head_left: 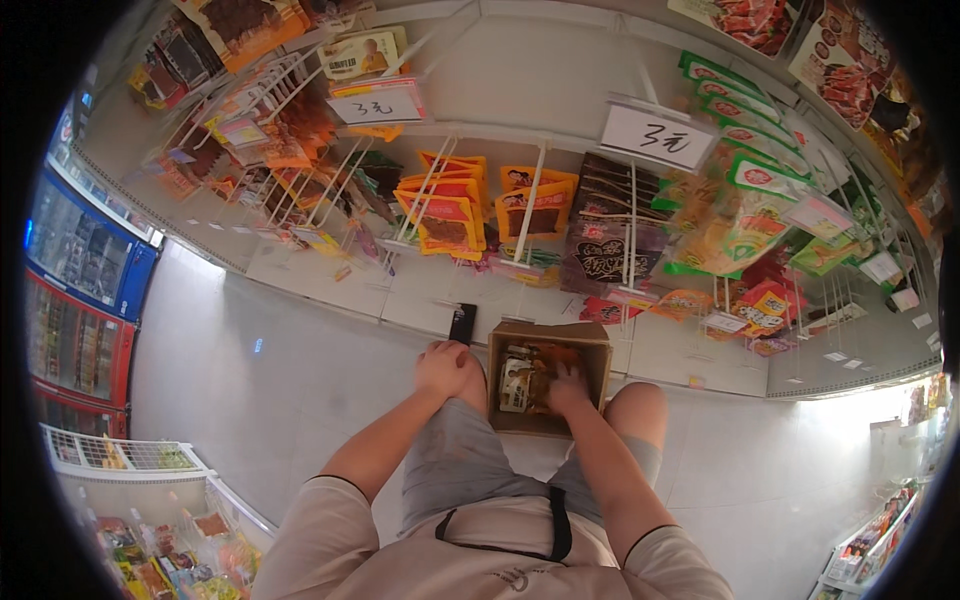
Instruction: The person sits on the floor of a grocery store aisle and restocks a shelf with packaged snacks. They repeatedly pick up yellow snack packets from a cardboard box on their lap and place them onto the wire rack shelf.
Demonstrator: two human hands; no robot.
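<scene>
Shop aisle: pale floor (260, 420), coolers (85, 330) far left, peg rack (510, 65) ahead with a base shelf (400, 308) along its foot. Orange packs (440, 220), dark packs (610, 245) and green packs (745, 200) hang off the hooks; price cards (660, 135) stick out in front.

Box (548, 334) is top-open between the knees, far side at the base shelf's front edge. From my feed I can't tell if it touches.

Right hand (568, 388) is down inside, near the box's right wall, on or just over brown packs (560, 357). Fingertips buried, so I can't tell if they're apart or clamped on one. White pack (516, 385) lies by the left wall, clear of that hand.

Left hand (443, 368) rests on the left knee; finger spread unreadable for me. Black slab (462, 323), maybe a phone, just beyond it.

Risks, my read: slick packs overlap, so a blind pinch could take two or slip off. Lifting steeply could snag a flap. Knee shift could bump the box; left hand sliding forward could knock the slab.
</scene>
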